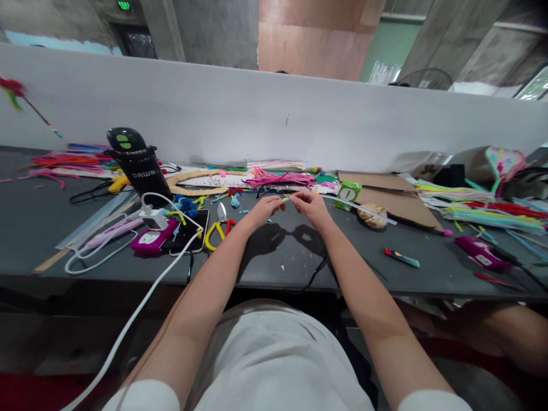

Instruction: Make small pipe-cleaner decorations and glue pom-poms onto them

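My left hand [268, 209] and my right hand [311, 206] meet above the table, thumbs and fingers pinched close together. A long, thin whitish strip [363, 207] runs out from my right hand to the right; its exact material cannot be made out. Between the fingertips of both hands shows a small pale green end [286, 200], which my left fingers pinch. Whether it belongs to the same strip is hidden by the fingers. Left of my left hand lie pliers [216, 231] with yellow and red handles.
Pink pipe cleaners [280, 178] lie behind my hands. On the left stand a black bottle [143, 171], a phone [197, 237] and a purple power strip [154, 237] with a white cable. To the right are a green packet [347, 194], a round tan object [371, 217], cardboard [398, 200] and a lighter-like stick [401, 257].
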`<act>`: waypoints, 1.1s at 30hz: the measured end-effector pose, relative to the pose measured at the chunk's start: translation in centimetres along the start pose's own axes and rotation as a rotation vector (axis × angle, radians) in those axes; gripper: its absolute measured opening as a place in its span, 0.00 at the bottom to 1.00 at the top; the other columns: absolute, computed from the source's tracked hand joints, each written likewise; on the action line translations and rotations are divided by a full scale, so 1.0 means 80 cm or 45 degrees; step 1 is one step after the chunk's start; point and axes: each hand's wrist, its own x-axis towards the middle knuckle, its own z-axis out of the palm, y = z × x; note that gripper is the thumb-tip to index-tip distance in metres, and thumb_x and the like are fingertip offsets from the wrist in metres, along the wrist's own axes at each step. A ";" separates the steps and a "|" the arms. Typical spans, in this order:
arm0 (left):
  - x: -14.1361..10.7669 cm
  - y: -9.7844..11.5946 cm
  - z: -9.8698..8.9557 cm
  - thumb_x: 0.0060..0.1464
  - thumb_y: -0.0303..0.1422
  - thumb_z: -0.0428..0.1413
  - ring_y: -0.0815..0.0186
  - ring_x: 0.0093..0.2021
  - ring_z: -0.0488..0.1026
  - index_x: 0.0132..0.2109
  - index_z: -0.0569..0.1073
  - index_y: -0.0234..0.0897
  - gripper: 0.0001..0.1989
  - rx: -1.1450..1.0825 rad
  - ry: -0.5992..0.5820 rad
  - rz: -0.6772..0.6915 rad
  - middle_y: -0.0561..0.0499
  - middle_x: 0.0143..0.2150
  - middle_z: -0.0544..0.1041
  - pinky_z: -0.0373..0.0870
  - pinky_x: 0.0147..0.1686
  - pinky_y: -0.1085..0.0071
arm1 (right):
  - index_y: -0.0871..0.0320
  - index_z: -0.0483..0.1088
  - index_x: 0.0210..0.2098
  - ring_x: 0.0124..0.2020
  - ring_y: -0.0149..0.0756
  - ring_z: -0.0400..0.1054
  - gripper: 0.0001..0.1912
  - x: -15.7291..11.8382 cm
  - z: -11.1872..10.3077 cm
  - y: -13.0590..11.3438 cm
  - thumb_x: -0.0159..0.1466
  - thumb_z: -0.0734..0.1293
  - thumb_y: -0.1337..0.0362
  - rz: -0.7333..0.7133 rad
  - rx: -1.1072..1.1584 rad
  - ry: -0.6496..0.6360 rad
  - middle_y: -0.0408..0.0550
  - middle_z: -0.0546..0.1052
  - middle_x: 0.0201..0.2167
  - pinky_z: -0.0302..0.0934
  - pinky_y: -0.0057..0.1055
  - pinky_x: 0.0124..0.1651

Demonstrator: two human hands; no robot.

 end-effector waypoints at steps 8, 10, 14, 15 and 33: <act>-0.002 0.000 0.002 0.52 0.42 0.51 0.72 0.23 0.53 0.34 0.70 0.36 0.13 -0.071 -0.051 0.030 0.57 0.23 0.56 0.50 0.24 0.73 | 0.59 0.72 0.32 0.20 0.27 0.57 0.19 0.002 -0.004 0.003 0.55 0.69 0.48 -0.026 -0.022 -0.076 0.40 0.66 0.19 0.53 0.28 0.25; -0.003 -0.001 0.002 0.53 0.42 0.51 0.71 0.24 0.54 0.35 0.70 0.36 0.13 -0.058 -0.048 0.054 0.56 0.23 0.56 0.50 0.24 0.73 | 0.59 0.72 0.32 0.21 0.27 0.57 0.19 0.003 -0.005 0.004 0.55 0.69 0.48 -0.021 -0.029 -0.076 0.40 0.66 0.19 0.53 0.28 0.25; -0.004 -0.001 0.002 0.54 0.41 0.50 0.71 0.25 0.54 0.36 0.70 0.36 0.13 0.030 -0.050 0.104 0.56 0.24 0.57 0.52 0.25 0.73 | 0.59 0.71 0.32 0.21 0.27 0.58 0.20 0.003 -0.005 0.005 0.55 0.69 0.47 -0.023 -0.052 -0.082 0.40 0.66 0.19 0.53 0.28 0.25; -0.004 -0.001 0.002 0.55 0.41 0.49 0.70 0.26 0.54 0.37 0.70 0.35 0.13 0.059 -0.047 0.115 0.56 0.24 0.57 0.52 0.26 0.73 | 0.59 0.71 0.32 0.21 0.27 0.57 0.20 0.003 -0.005 0.005 0.55 0.69 0.47 -0.023 -0.057 -0.086 0.40 0.66 0.19 0.53 0.28 0.25; -0.005 -0.001 0.002 0.53 0.41 0.48 0.70 0.26 0.54 0.35 0.70 0.35 0.14 0.127 -0.072 0.117 0.56 0.24 0.57 0.52 0.27 0.72 | 0.58 0.68 0.31 0.21 0.27 0.57 0.18 0.002 -0.004 0.001 0.56 0.68 0.48 -0.045 -0.110 -0.120 0.39 0.66 0.20 0.52 0.29 0.26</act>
